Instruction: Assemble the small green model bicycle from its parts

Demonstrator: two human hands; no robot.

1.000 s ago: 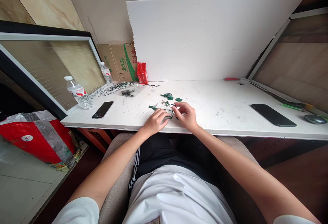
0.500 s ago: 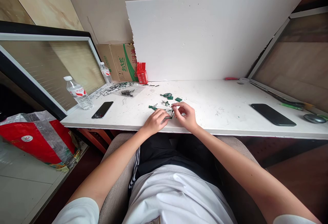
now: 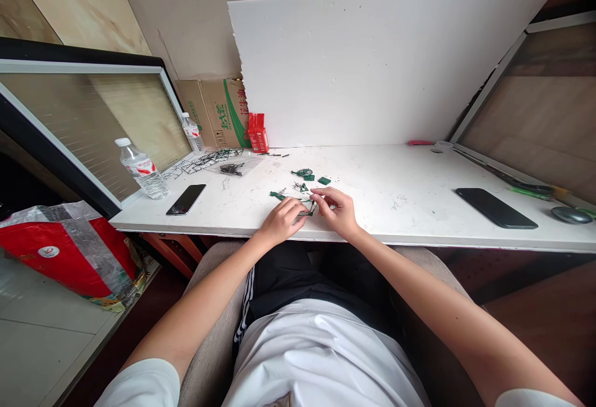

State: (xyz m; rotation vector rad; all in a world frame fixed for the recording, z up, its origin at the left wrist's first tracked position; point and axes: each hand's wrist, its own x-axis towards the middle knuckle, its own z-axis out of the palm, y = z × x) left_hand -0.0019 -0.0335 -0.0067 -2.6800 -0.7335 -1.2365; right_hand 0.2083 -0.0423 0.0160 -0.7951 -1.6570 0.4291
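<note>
Both hands meet at the white bench [image 3: 395, 208] front edge. Left hand [image 3: 279, 221] and right hand [image 3: 339, 211], fingers curled, pinch one small green part [image 3: 308, 209] between them; more green pieces [image 3: 305, 175] lie just behind.

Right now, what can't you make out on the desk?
- Head view: what the left hand and right hand pinch; too small, fingers cover it.
- Green parts: too small to identify.
- Dark item at the right edge: warped by the lens.
- Bag contents: hidden by its wrapping.
</note>
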